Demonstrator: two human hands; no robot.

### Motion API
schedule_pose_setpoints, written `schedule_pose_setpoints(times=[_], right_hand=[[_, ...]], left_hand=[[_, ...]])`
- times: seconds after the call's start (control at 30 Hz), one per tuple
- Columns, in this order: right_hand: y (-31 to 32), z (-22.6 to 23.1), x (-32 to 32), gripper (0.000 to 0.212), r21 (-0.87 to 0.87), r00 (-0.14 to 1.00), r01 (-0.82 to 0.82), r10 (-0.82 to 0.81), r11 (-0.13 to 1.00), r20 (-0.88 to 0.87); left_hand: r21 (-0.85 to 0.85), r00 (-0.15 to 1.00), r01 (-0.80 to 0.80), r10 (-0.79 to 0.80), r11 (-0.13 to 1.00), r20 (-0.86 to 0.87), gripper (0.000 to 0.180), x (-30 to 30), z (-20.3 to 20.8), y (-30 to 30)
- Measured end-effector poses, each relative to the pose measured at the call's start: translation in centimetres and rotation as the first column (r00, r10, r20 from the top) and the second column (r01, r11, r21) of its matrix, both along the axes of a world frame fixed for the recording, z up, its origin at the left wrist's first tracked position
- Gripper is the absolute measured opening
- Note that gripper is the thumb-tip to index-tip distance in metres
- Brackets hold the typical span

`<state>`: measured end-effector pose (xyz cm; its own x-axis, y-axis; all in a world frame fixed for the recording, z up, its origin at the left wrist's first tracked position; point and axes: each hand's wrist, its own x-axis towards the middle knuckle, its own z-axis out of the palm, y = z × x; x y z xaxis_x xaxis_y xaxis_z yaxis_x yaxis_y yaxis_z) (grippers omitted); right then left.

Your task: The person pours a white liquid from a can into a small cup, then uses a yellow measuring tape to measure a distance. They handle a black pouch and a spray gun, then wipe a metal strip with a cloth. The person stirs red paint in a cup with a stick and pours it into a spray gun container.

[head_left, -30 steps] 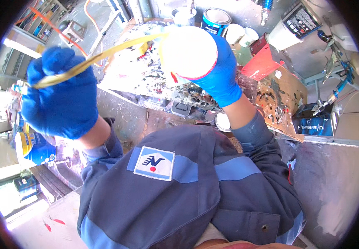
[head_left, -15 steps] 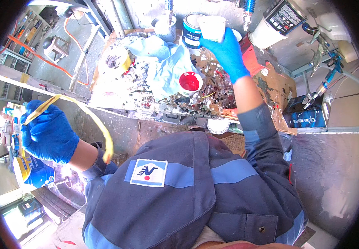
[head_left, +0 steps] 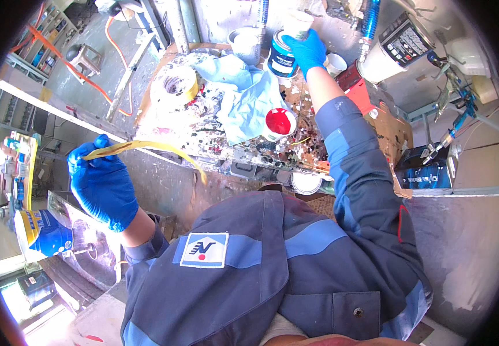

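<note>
My left hand, in a blue glove, pinches a limp strip of yellow tape by one end. The strip arches to the right and its free end dangles. My right hand, also gloved in blue, reaches to the back of the bench, its fingers closed at the lower part of a white cup. Part of the cup's base is hidden by the fingers. Right beside them stands a blue-and-white paint can. A second white cup sits to the right of my right hand.
On the paint-spattered bench lie a tape roll, a crumpled pale blue cloth and a cup of red paint. A grey cup stands behind. Spray guns hang at right, near a large white bucket.
My right hand has moved the white cup farther back, toward the wall behind the paint can. My left hand has come inward to the right with the tape strip. The view has shifted slightly.
</note>
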<state>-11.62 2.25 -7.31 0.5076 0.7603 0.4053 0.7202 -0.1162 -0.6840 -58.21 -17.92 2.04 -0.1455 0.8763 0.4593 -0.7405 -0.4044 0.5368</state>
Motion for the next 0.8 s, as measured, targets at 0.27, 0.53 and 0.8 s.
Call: schedule_pose_setpoints(times=[0.27,0.53,0.8], right_hand=[[-17.0,3.5,-11.3,0.041,0.323,0.781,-0.374,0.483,0.869,-0.395],[-24.0,7.9,-16.9,0.078,0.325,0.022,-0.855,0.654,0.404,-0.756],[-23.6,10.7,-14.8,0.015,0.730,0.220,-0.324,0.799,0.601,-0.560]], left_hand=[[0.023,0.982,0.186,-0.186,0.982,0.039,0.031,2.4,-0.2,0.7],[0.051,0.806,0.502,-0.488,0.863,0.335,0.029,7.3,0.8,2.2],[-0.278,0.843,0.495,-0.532,0.823,-0.074,0.030,14.8,-3.2,-1.5]])
